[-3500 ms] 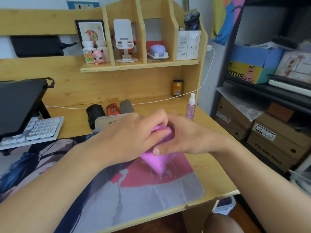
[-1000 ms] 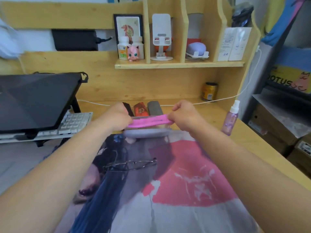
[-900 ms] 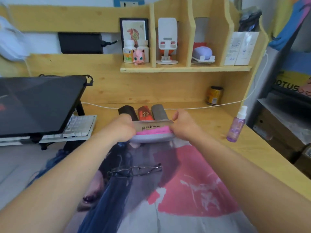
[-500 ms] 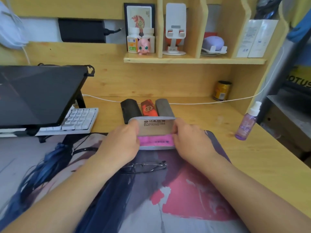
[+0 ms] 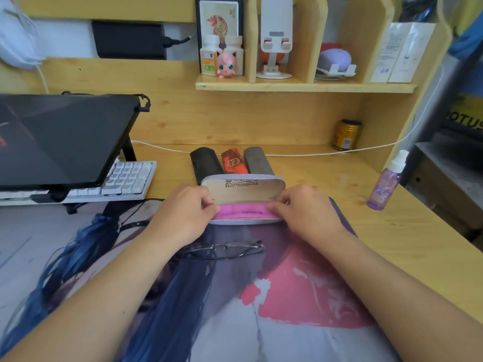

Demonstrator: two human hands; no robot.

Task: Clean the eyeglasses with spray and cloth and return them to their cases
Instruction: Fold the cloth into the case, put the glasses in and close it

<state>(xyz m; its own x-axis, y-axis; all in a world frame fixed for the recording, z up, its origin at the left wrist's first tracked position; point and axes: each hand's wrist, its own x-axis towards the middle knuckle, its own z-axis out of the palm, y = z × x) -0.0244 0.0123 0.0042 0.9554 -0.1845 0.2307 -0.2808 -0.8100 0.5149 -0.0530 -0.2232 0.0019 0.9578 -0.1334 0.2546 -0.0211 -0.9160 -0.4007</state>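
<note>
An open grey glasses case (image 5: 243,188) stands at the far edge of the desk mat, lid up. A folded pink cloth (image 5: 243,211) lies along its lower half. My left hand (image 5: 187,211) pinches the cloth's left end and my right hand (image 5: 303,209) pinches its right end, both at the case's rim. Thin-framed eyeglasses (image 5: 224,251) lie folded on the mat just in front of the case, between my forearms. The purple spray bottle (image 5: 386,181) stands on the desk to the right, apart from both hands.
Three shut cases, black (image 5: 205,163), red (image 5: 233,163) and grey (image 5: 257,161), lie side by side behind the open case. A tilted dark screen (image 5: 62,137) and white keyboard (image 5: 125,180) fill the left. A can (image 5: 346,134) and a white cable sit at the back.
Both hands carried the folded pink cloth forward and down into the open case. The eyeglasses, earlier hidden in my hands, now lie on the mat.
</note>
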